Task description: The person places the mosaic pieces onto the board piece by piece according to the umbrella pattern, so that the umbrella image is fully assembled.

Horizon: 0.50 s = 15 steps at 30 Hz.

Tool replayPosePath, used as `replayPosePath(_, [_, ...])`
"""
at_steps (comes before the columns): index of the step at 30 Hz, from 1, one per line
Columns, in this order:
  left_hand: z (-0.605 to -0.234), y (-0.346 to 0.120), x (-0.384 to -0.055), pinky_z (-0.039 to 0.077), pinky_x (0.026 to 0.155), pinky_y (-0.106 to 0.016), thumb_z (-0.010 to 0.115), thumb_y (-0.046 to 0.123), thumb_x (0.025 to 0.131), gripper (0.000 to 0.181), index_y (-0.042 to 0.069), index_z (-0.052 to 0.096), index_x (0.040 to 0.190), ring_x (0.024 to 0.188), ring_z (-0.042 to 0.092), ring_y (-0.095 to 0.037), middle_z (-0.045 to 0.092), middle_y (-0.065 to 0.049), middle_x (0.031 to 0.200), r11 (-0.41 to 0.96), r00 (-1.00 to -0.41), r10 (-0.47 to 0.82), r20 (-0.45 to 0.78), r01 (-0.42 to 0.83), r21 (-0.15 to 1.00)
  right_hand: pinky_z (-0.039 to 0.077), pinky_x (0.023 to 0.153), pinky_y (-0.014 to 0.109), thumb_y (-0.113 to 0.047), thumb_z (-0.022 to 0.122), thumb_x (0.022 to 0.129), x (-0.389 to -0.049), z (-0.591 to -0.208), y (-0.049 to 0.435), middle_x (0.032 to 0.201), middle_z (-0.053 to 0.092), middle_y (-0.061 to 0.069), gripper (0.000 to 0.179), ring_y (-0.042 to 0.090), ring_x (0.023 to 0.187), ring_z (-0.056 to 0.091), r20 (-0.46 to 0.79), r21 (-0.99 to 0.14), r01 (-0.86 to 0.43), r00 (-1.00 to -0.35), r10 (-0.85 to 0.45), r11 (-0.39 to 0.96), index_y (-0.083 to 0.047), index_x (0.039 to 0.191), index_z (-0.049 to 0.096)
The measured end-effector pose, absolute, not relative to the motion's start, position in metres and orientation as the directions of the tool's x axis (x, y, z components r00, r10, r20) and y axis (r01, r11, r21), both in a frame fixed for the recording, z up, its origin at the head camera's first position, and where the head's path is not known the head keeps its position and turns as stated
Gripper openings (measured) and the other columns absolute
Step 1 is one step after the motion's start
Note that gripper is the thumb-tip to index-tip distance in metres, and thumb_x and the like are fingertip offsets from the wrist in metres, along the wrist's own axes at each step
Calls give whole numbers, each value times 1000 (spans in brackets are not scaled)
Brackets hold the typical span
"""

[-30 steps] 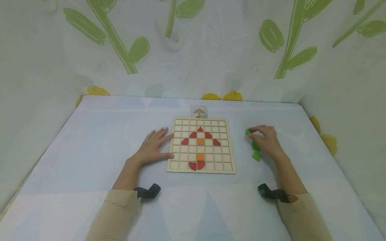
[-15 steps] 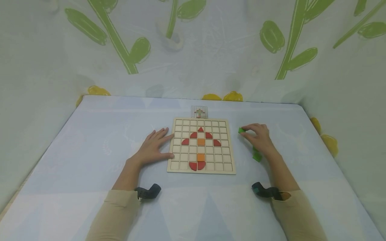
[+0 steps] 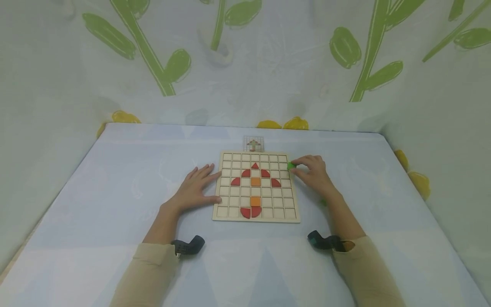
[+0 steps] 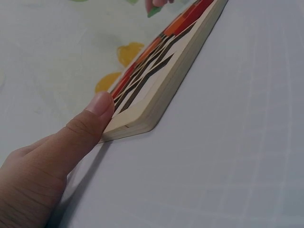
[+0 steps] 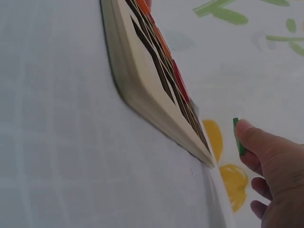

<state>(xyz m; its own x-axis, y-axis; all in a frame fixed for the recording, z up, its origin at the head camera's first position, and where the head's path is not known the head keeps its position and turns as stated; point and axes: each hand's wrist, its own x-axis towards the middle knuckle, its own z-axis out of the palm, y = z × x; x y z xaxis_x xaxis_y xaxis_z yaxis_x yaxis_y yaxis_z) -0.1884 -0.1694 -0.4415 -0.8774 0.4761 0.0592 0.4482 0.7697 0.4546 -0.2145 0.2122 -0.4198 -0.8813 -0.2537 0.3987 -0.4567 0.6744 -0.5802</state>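
Note:
A wooden grid board (image 3: pixel 278 202) lies mid-table, holding orange square tiles (image 3: pixel 255 182), a red triangle (image 3: pixel 255 166) and several red quarter-round tiles (image 3: pixel 256 212). My left hand (image 3: pixel 192 189) is spread flat at its left side, with the thumb on the rim; the left wrist view shows that thumb (image 4: pixel 92 118) by the board's corner. Between thumb and fingertips, my right hand (image 3: pixel 314 175) pinches a green square tile (image 3: pixel 292 165) at the board's right edge. In the right wrist view the green tile (image 5: pixel 238 138) appears edge-on, raised beside the board.
A small pattern card (image 3: pixel 253 144) lies against the board's far edge. Another green piece (image 3: pixel 324 202) peeks out from behind the right wrist, mostly hidden. Black wrist cameras (image 3: pixel 189 245) sit at both cuffs. A wall with printed plants rises behind the table.
The right hand has carried the green tile leftward from beside the other green pieces to the board's right edge. The left hand has stayed in place.

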Motion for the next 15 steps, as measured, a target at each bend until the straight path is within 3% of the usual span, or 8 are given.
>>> replayPosePath(8, [-440, -169, -187, 6, 118, -47, 66, 59, 76, 85, 18, 40, 145, 145, 16, -27, 24, -10, 156, 764, -876, 478, 69, 453, 458, 30, 89, 49, -8, 76, 78, -215, -418, 190, 102, 65, 19, 26, 35, 102, 44, 403, -583, -478, -872, -276, 657, 2, 101, 69])
replayPosePath(15, [-441, -169, -189, 5, 119, -44, 66, 60, 76, 87, 17, 38, 146, 145, 15, -25, 23, -8, 156, 770, -878, 475, 56, 445, 457, 31, 91, 49, -15, 73, 82, -218, -415, 171, 108, 64, 17, 28, 33, 104, 44, 335, -599, -440, -897, -289, 669, 0, 105, 68])
